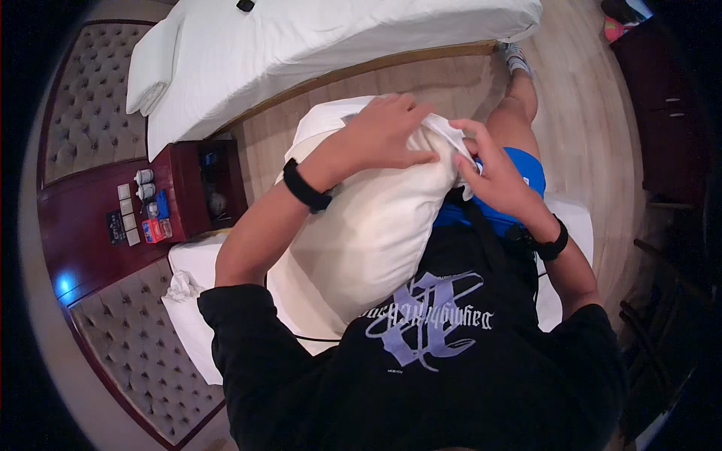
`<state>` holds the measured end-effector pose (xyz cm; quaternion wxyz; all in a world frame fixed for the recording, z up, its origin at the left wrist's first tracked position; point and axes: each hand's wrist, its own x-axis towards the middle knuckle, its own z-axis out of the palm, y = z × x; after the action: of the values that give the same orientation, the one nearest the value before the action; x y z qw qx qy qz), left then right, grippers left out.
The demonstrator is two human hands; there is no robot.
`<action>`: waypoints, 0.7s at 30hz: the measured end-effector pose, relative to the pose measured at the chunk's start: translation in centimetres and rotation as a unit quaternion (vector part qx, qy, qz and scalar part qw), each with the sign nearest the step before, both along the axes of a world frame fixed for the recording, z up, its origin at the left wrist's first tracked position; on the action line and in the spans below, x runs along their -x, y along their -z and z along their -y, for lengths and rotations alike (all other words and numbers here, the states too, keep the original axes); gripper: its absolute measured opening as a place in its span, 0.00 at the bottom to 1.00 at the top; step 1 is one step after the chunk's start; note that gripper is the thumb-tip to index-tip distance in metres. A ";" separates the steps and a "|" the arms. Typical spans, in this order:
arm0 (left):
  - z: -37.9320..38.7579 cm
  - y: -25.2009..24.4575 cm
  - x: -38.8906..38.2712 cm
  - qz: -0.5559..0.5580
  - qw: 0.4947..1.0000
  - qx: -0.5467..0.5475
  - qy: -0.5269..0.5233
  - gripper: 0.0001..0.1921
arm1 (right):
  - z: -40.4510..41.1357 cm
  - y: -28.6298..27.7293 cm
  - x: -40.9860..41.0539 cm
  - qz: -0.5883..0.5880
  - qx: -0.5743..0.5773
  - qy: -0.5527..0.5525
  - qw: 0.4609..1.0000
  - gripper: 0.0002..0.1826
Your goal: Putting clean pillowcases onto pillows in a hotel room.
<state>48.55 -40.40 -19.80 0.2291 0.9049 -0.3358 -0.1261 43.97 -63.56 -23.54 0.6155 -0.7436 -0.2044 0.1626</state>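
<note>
A cream-coloured pillow (361, 225) stands against my torso, its lower part on a white-covered bed. White pillowcase fabric (445, 132) is bunched at its upper end, and more white cloth shows behind it. My left hand (392, 135) curves over the pillow's top, thumb on the near side and fingers on the far side, gripping it. My right hand (496, 175) pinches the fabric edge at the pillow's upper right corner between thumb and fingers. Part of the fabric is hidden behind both hands.
A second white bed (316, 39) with a folded white cloth (149, 84) lies ahead, beyond a strip of wood floor (293, 113). At left is a dark red nightstand (180, 186), with lidded cups (145, 183) beside it. A dark red cabinet (654, 113) is at right.
</note>
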 end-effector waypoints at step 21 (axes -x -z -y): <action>-12.6 3.2 -1.6 0.025 0.993 -0.039 -0.107 0.09 | -4.5 -1.2 -0.2 0.132 0.093 -0.102 0.982 0.32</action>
<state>50.16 -27.79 -22.95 0.1975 0.9466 -0.2377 -0.0917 44.14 -59.04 -22.38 0.4917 -0.7875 -0.3429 0.1432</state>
